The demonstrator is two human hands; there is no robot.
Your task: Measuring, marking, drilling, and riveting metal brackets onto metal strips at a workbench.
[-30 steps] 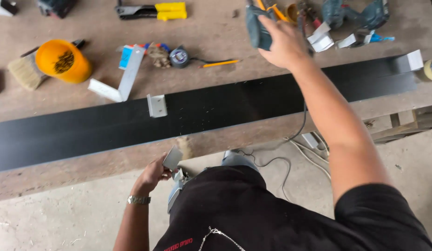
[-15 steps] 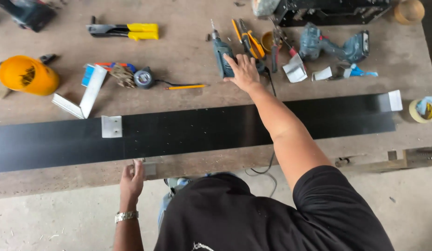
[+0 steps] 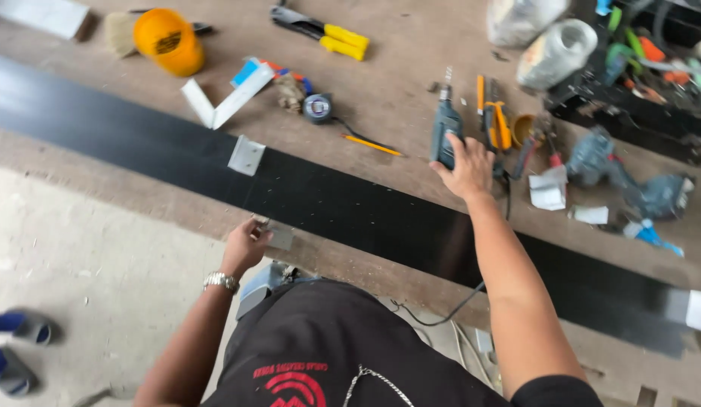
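Centrally, your right hand [image 3: 466,162] closes its fingers over the blue drill [image 3: 445,128] above the black strip [image 3: 350,211]; your left hand [image 3: 245,245] apparently pinches a small metal bracket [image 3: 279,236] at lower left, awaiting positioning.

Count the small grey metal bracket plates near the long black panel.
2. One small grey metal bracket plate lies on the long black panel's far edge; the other is at its near edge, by the left hand. Clutter may hide more.
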